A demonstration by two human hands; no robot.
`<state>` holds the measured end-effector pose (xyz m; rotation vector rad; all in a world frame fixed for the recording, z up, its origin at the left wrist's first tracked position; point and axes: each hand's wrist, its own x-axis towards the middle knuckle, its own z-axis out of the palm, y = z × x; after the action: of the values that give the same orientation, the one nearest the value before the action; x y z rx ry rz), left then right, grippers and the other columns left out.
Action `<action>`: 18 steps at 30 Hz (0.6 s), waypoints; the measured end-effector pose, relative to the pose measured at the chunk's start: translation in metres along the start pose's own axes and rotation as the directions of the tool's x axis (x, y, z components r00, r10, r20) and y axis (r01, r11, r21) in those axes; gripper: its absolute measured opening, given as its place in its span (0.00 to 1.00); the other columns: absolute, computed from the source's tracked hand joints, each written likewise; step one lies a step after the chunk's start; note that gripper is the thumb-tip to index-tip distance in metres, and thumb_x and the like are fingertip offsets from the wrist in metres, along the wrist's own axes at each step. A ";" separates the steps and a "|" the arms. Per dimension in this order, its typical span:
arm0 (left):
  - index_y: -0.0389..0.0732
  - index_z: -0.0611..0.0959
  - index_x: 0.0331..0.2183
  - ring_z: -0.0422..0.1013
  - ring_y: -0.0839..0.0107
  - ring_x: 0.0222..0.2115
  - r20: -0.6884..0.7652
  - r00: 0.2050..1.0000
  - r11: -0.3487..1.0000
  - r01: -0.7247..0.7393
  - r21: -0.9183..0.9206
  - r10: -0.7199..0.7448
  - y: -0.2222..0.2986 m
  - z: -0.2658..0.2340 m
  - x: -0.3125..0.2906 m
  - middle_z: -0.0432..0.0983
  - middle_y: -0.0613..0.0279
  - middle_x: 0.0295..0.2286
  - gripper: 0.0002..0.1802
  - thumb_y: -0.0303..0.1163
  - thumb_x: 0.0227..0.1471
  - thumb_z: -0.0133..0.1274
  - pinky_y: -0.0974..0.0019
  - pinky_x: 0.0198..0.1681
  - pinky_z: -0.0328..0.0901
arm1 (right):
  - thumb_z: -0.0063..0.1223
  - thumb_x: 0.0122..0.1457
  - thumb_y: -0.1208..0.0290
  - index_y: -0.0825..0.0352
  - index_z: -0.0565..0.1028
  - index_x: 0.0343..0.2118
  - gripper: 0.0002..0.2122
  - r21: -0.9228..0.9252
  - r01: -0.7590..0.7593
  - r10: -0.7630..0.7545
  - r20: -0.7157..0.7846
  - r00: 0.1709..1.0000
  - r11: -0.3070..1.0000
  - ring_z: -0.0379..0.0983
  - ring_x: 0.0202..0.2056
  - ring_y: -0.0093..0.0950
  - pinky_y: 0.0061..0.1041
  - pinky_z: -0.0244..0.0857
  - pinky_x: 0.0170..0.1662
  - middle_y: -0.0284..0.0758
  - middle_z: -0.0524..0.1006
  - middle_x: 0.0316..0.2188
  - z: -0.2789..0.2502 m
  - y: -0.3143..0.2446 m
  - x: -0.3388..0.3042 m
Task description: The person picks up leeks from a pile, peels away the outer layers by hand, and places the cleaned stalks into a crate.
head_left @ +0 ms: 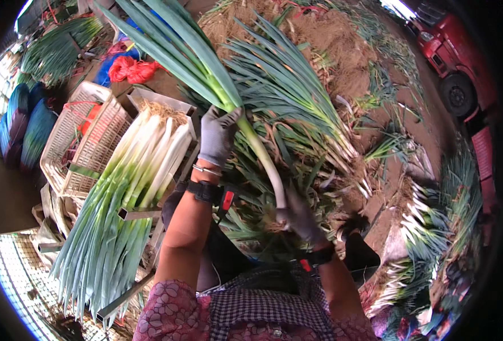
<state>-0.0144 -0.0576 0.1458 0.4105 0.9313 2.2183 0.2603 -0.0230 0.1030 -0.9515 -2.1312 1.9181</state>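
A single large green onion (263,150) stretches across in front of me, leaves up to the far left and white root end down to the right. My left hand (218,133), in a grey glove, is closed round its stalk just below where the leaves part. At the white root end, my gloved right hand (301,215) has its fingers closed on the tip; they are somewhat blurred. To the left, a pile of cleaned green onions (140,162) lies on a metal rack (190,122), roots at the far end. Beyond my hands lies a heap of untrimmed green onions (297,96).
Left of the rack stands a cream plastic basket (86,145). Red plastic twine (131,69) lies behind it. More green onions (422,227) are laid out at the right, and others (58,48) at the far left. A red truck (462,68) is at the far right.
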 end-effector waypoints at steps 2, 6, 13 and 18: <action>0.33 0.74 0.36 0.72 0.70 0.25 0.026 0.999 0.997 -0.017 -0.070 0.019 -0.005 0.010 0.010 0.74 0.59 0.27 0.09 0.23 0.51 0.53 0.68 0.33 0.69 | 0.51 0.58 0.64 0.69 0.70 0.44 0.16 -0.037 0.058 -0.061 -0.095 0.994 0.998 0.68 0.26 0.19 0.20 0.63 0.28 0.29 0.73 0.27 0.010 0.038 -0.003; 0.32 0.76 0.30 0.71 0.70 0.24 0.230 0.957 0.965 0.122 0.234 -0.177 -0.036 -0.013 0.008 0.73 0.59 0.21 0.08 0.29 0.53 0.51 0.67 0.31 0.67 | 0.51 0.56 0.72 0.69 0.66 0.48 0.17 0.396 -0.209 0.262 -0.084 0.961 0.894 0.69 0.29 0.29 0.29 0.67 0.34 0.35 0.71 0.31 0.018 -0.042 0.020; 0.32 0.78 0.24 0.65 0.72 0.14 -0.344 0.918 0.911 0.302 0.282 -0.198 -0.104 -0.004 0.004 0.70 0.64 0.16 0.07 0.27 0.44 0.57 0.67 0.19 0.61 | 0.53 0.49 0.76 0.71 0.70 0.38 0.13 -0.295 0.209 -0.274 -0.200 0.941 0.932 0.70 0.27 0.40 0.33 0.65 0.32 0.44 0.72 0.32 0.014 -0.010 -0.005; 0.28 0.81 0.25 0.68 0.72 0.17 -0.507 0.861 0.678 0.392 0.621 -0.033 -0.147 -0.053 0.035 0.74 0.62 0.17 0.13 0.29 0.37 0.60 0.65 0.21 0.62 | 0.48 0.57 0.72 0.70 0.72 0.26 0.07 -0.738 0.318 -0.474 -0.003 0.881 0.596 0.66 0.21 0.22 0.24 0.58 0.24 0.30 0.67 0.18 0.002 -0.003 -0.091</action>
<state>0.0028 0.0148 0.0034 0.0755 2.0119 1.6633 0.3307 -0.0716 0.1345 -0.6020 -2.7024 0.7007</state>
